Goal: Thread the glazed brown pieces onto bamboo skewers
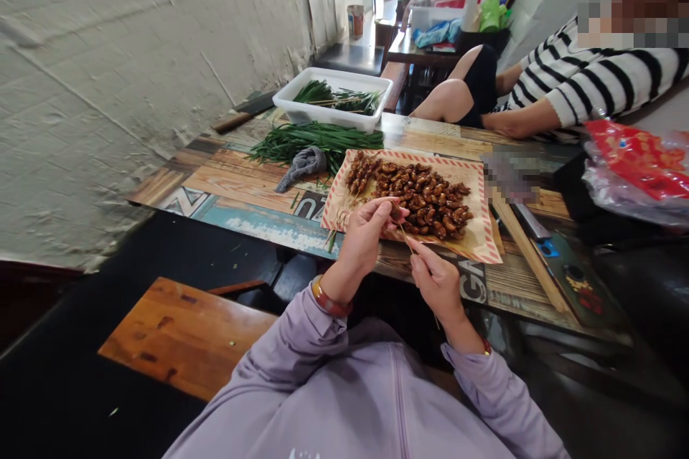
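At frame centre | left hand [369,228], nearly closed, pinched a piece [397,213] | right hand [437,282], curled closed, gripped the skewer [405,237] | steady, straight pushing seemed best

Your patchwork wood-patterned table [252,173] carries a white tub [323,117] at far left, green stalks [317,138] and grey cloth [306,163] nearer, striped-edged paper [474,178] centrally, and a wooden strip [530,251] right.

You get bright light from the far end, glaring on the bench [258,186]. Your floor [69,380] is dim, perhaps blurred.
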`<state>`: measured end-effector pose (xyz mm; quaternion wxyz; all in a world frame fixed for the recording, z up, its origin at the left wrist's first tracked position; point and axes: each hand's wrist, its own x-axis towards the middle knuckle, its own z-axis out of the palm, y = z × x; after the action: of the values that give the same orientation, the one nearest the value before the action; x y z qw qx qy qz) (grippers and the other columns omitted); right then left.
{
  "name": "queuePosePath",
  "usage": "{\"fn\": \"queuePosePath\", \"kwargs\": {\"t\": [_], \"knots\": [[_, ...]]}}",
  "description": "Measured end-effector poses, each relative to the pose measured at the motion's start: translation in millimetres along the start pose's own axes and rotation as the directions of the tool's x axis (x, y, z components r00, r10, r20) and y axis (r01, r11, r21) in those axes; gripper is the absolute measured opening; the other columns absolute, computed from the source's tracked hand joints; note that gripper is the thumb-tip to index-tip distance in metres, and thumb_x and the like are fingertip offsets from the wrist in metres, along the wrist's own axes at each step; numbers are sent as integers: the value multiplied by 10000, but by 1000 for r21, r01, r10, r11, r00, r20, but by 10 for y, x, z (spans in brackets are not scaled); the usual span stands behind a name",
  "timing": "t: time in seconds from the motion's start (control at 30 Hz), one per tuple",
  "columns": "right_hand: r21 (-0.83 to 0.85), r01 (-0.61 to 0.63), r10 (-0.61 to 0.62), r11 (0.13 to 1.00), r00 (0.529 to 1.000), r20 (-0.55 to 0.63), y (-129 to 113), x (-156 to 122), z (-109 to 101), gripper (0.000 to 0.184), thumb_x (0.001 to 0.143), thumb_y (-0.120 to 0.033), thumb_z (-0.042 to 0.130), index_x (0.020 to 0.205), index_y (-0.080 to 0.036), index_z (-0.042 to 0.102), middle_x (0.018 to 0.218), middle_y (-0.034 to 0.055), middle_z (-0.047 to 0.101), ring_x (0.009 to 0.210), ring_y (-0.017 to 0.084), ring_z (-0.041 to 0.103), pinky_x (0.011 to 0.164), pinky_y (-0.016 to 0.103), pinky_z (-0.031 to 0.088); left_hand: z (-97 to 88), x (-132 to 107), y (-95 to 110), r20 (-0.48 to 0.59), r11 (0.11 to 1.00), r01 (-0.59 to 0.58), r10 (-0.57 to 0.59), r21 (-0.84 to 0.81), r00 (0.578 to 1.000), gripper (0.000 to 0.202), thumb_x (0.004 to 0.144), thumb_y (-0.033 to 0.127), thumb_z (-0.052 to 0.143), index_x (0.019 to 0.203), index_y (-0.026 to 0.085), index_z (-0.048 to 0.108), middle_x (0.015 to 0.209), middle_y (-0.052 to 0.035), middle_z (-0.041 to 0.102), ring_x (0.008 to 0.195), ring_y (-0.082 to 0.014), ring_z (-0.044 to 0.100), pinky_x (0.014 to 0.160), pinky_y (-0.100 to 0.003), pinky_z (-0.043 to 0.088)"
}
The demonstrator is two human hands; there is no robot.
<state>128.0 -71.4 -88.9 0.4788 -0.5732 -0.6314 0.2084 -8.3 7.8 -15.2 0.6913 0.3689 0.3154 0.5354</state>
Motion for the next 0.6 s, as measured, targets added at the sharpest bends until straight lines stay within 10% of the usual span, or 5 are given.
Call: {"fn": "queuePosePath", "kwargs": {"t": [0.6], "knots": [[42, -12, 13, 999, 1000, -12, 5, 15, 8, 374, 904, -263, 475, 1229, -237, 658, 844, 25, 754, 794, 185, 716, 663, 273, 579, 24, 35, -23, 12, 998, -52, 51, 22, 999, 191, 757, 319, 713, 855, 159, 680, 773, -33, 719, 772, -151, 688, 813, -284, 464]]}}
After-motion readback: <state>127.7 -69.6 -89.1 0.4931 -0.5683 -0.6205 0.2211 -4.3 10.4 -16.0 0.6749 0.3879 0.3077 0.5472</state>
